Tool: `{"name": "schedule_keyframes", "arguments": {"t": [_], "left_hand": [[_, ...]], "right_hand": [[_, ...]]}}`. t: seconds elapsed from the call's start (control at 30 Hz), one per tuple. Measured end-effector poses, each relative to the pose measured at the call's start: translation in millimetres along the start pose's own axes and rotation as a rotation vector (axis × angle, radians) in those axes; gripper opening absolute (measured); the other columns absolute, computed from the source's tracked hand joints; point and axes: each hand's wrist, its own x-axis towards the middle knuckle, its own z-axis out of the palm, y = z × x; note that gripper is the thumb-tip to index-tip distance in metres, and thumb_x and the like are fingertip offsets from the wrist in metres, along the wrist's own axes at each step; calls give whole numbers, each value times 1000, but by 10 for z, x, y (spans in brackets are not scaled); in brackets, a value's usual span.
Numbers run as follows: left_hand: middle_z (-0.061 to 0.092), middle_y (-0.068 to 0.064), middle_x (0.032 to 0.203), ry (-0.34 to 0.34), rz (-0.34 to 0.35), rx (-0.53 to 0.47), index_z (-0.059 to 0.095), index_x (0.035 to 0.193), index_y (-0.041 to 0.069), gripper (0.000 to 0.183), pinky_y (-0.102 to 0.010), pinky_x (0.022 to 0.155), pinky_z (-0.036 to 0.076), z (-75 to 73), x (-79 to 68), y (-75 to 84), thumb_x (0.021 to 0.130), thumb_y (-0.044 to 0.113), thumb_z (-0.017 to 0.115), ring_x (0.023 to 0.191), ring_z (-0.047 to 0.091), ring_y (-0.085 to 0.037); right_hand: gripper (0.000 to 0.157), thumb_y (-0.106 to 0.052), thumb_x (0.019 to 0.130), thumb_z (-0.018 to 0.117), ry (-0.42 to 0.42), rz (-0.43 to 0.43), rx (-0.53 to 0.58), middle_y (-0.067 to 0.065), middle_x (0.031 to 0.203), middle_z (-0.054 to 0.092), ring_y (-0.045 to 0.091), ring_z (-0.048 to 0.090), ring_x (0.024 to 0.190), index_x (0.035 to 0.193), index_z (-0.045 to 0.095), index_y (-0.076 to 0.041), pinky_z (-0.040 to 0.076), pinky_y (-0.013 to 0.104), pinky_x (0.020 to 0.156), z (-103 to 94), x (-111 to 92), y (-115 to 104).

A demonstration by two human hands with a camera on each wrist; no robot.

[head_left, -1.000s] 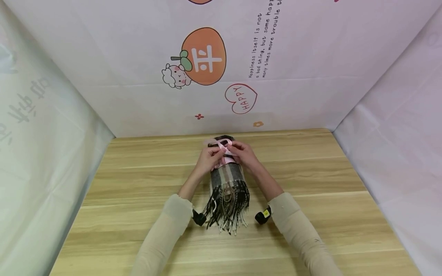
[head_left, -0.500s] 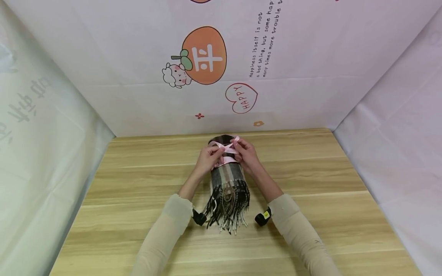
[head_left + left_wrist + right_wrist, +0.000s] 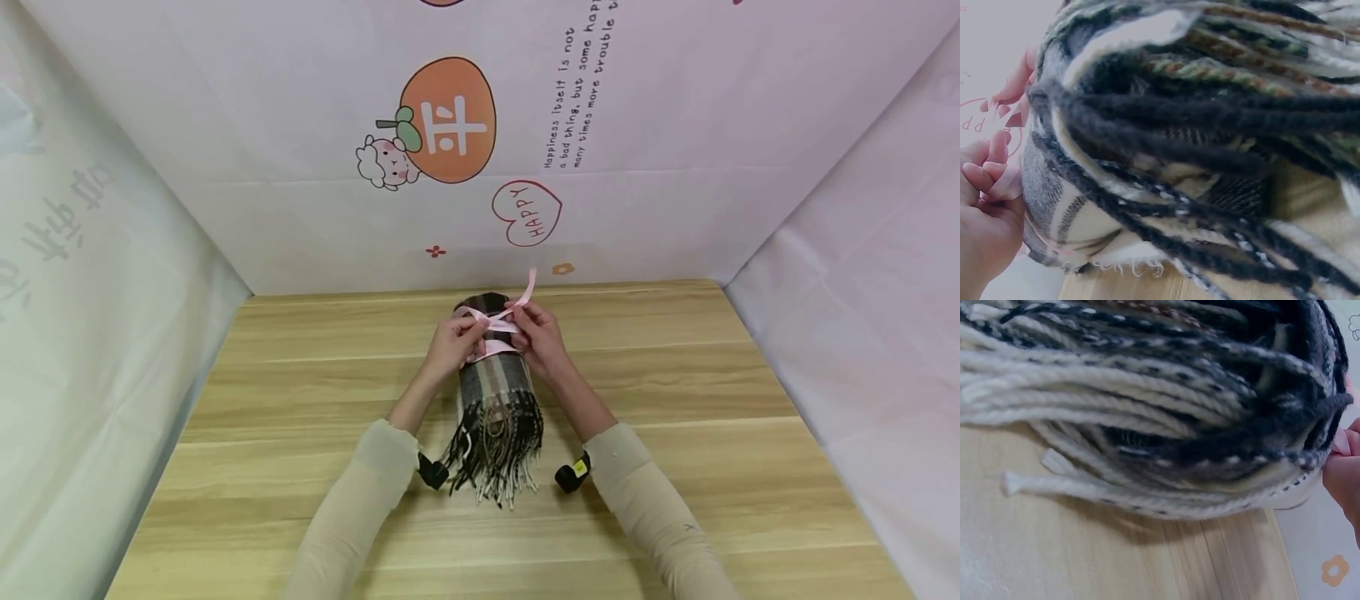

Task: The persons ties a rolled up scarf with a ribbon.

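A rolled plaid scarf [image 3: 491, 379] in grey, black and beige lies lengthwise on the table, its fringe [image 3: 495, 458] toward me. Pink ribbon [image 3: 497, 348] wraps its far half and crosses on top. My left hand [image 3: 452, 343] pinches the ribbon at the crossing, from the left. From the right, my right hand [image 3: 542, 340] pinches another stretch of it, and a loose ribbon end [image 3: 531, 285] sticks up beyond those fingers. In the left wrist view, fringe strands hide part of the scarf, with the left hand [image 3: 991, 212] at the edge. The right wrist view catches only some right-hand fingers [image 3: 1346, 469].
The wooden table [image 3: 300, 433] extends on both sides of the scarf. A printed white backdrop [image 3: 315, 225] rises at its far edge, with white sheets [image 3: 97, 333] along the sides. Black wrist cameras [image 3: 433, 473] sit by both cuffs.
My right hand has shifted slightly right, drawing the ribbon out from the crossing. Its free end now stands up beyond the hand. The left hand keeps its place.
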Motion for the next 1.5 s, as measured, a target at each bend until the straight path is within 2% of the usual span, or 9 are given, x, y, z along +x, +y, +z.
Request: {"name": "schedule_keyframes", "arguments": {"t": [0.23,0.4,0.53,0.73,0.87,0.97,1.1,1.3,1.5], "left_hand": [[58,6,55,2,-60,-60,64,87,-8,36,-18,36,30,-21,24,2,102,24,58,40,42,-4],[57,6,54,8,-64,-79,64,85,-7,35,-18,37,29,-32,19,1,102,23,58,41,41,-4],[58,5,54,5,-58,-93,61,79,-5,35,-18,37,28,-32,23,6,102,22,58,41,39,-5],[57,5,54,2,-63,-98,64,81,-5,34,-19,37,28,-28,25,28,102,22,57,40,38,-5],[56,5,54,8,-86,-116,66,86,-4,32,-18,37,27,-36,20,39,102,22,57,40,37,-5],[57,4,54,16,-91,-129,66,86,-3,30,-18,37,27,-35,26,50,102,21,57,39,38,-5],[57,3,55,18,-84,-154,63,82,-4,32,-18,37,27,-38,27,73,102,20,57,39,38,-6],[57,2,56,12,-71,-186,61,79,-4,34,-17,37,28,-42,33,85,102,21,59,40,38,-6],[57,3,56,15,-81,-197,60,77,-4,36,-17,37,29,-46,28,104,101,23,59,40,39,-5]], "right_hand": [[23,-4,102,52,-189,-63,-42,-2,80,63,4,37,54,98,73,-12,30,15,48,-58,-41,-31],[36,4,102,43,-304,-107,-95,0,81,68,9,39,56,96,75,-10,29,19,49,-123,-33,-36],[29,-3,101,49,-370,-143,-108,3,83,73,8,43,56,96,77,-8,28,20,48,-144,-25,-58],[18,-5,99,59,-283,-101,-360,-7,84,75,2,62,68,101,75,-15,50,14,59,-148,-31,-100],[24,3,97,59,-254,-50,-500,-11,86,75,1,61,66,120,60,-3,51,16,60,-140,-36,-126],[27,2,95,62,-229,-44,-532,-12,84,75,2,63,69,120,54,7,51,18,61,-128,-38,-128],[23,-2,91,70,-179,-96,-566,-11,83,73,3,60,70,104,62,15,51,17,60,-104,-34,-104],[14,10,87,69,-167,-201,-567,3,102,59,6,52,82,95,64,21,45,15,67,-90,-16,-67],[10,17,85,66,-178,-203,-587,13,107,53,8,50,83,92,63,22,42,15,66,-18,-50,-106]]}}
